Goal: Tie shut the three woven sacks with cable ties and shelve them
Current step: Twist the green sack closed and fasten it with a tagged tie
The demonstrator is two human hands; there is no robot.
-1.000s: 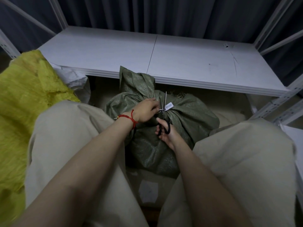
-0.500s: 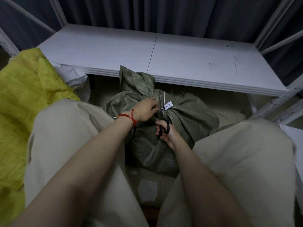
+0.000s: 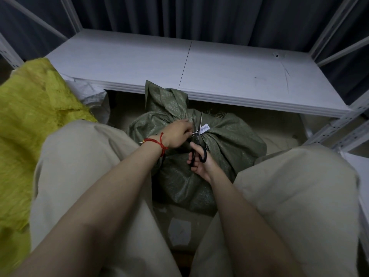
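Hands barely shifting from a second ago: the left hand [image 3: 177, 134] is keeping its grip pinched on a thin white cable tie [image 3: 194, 133] at the neck of the dark green woven sack [image 3: 229, 140], which is lying on the floor before a low white shelf board [image 3: 229, 76]. The right hand [image 3: 201, 165] is curling its grip round black-handled scissors [image 3: 199, 149]. Dark grey curtains [image 3: 199, 15] are hanging behind.
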